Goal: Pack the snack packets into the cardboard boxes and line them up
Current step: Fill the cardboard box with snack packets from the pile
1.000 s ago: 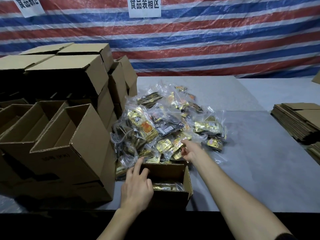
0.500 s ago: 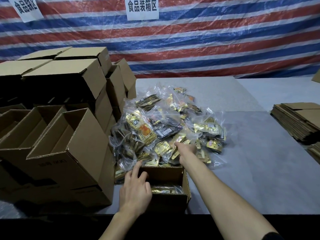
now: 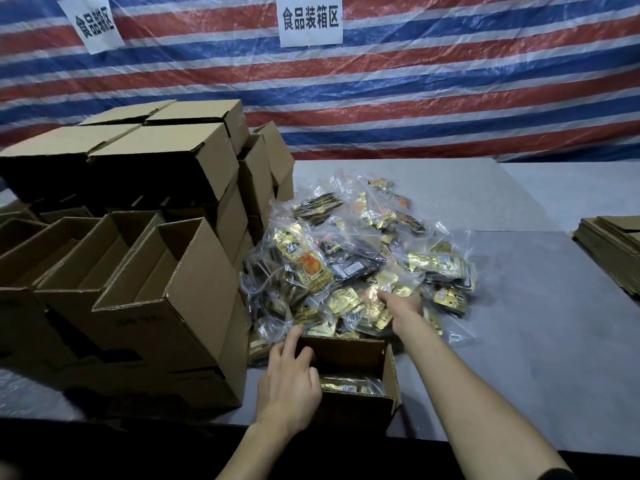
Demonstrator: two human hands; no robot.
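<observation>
Head cam, left to right: stacks of cardboard boxes (image 3: 145, 306) fill the left side of the desk (image 3: 519, 341), front ones open on top, back ones closed. Just right of them, at the front edge, sits a small open box (image 3: 346, 355) with a few gold packets (image 3: 349, 385) lying in the bottom. Left hand (image 3: 291, 382) rests over that box's left wall, fingers fairly straight and a bit spread, not gripping anything. Behind the box, mid-desk, is the big heap of snack packets (image 3: 346, 265) in clear bags. Right hand (image 3: 403, 303) is down on the heap's near side, fingertips buried, so can't tell if it's pinching one. Flat cardboard sheets (image 3: 609, 251) are piled at the right edge.
</observation>
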